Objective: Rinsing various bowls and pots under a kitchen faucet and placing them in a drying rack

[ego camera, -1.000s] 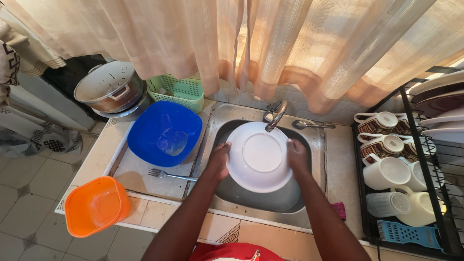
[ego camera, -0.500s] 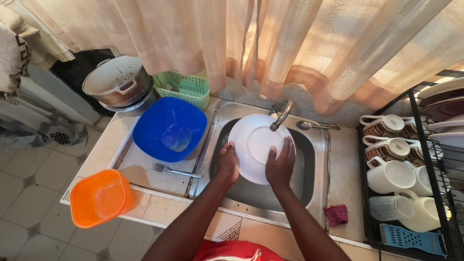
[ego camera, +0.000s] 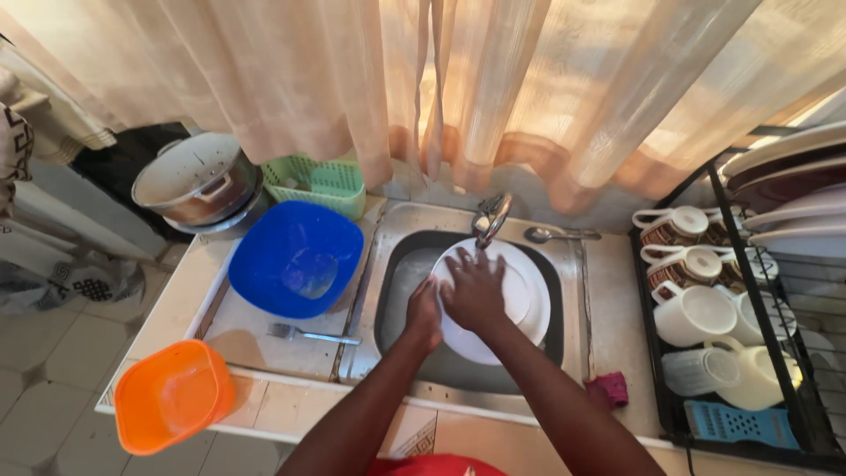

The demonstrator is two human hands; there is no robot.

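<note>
Going left to right, we see an orange plastic bowl (ego camera: 172,407) hanging over the front left corner of the pale tiled counter (ego camera: 291,410). Behind it, a metal colander sits in stacked metal pots (ego camera: 198,185) at the back left, with a green plastic basket (ego camera: 319,183) just beside them. A round blue plastic basin (ego camera: 295,257) rests on the steel draining board, and a metal fork (ego camera: 313,335) lies in front of it, its long axis running left to right with the tines to the left.

In the steel sink (ego camera: 401,273), below the metal tap (ego camera: 490,217), we see a round white plate (ego camera: 527,304). It is tilted, its face turned up towards us and its far edge close under the tap. Our left hand (ego camera: 425,313) curls around the plate's left rim and grips it. Our right hand (ego camera: 474,289) lies flat and spread on the plate's face, fingers pointing towards the tap, holding nothing that we can see.

A metal spoon (ego camera: 560,234) lies behind the sink, handle pointing right. A small red cloth (ego camera: 608,390) sits at the counter's front edge. At the far right, a black wire dish rack (ego camera: 656,353) holds white mugs (ego camera: 696,313) and plates. Peach curtains (ego camera: 441,79) hang behind; the floor (ego camera: 53,353) is pale tile.
</note>
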